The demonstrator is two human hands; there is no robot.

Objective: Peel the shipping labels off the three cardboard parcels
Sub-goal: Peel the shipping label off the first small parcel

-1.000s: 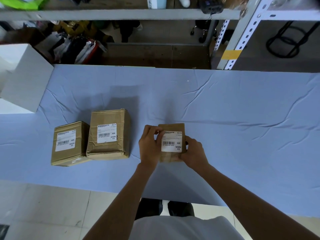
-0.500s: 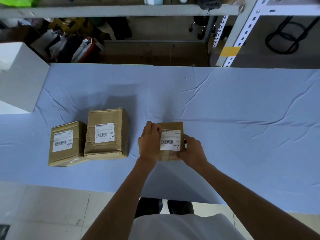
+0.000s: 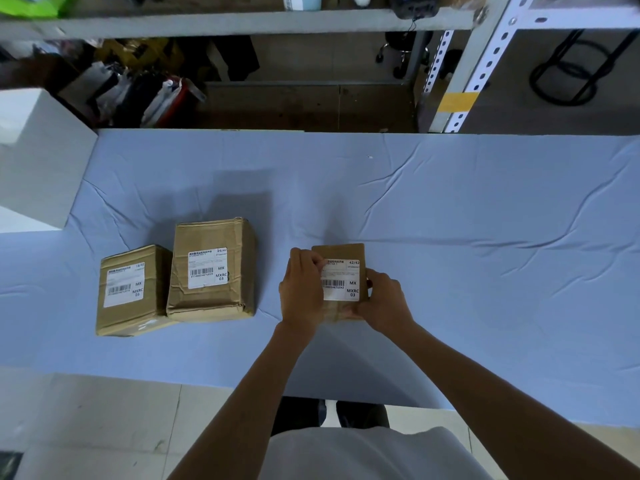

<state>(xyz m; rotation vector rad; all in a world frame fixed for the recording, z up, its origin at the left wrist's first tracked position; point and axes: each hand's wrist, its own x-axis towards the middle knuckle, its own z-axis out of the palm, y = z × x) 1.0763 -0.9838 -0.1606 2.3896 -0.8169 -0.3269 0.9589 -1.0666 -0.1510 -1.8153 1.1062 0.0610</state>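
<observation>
On the blue cloth [image 3: 450, 202], the left parcel [image 3: 133, 289] and the middle parcel [image 3: 211, 268] lay side by side, labels up. Our left hand [image 3: 301, 292] curled round the third parcel [image 3: 341, 251] at its left edge, fingertips [image 3: 316, 262] at the upper corner of its label [image 3: 343, 282]; our right hand [image 3: 384, 303] gripped its right side.

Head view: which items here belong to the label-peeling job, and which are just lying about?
Job:
- held parcel with 42/42 label; left hand at its corner, right hand gripping
- middle parcel, left parcel, labels on

Lying about:
- white box
- bags under the shelf
- yellow-taped upright
</observation>
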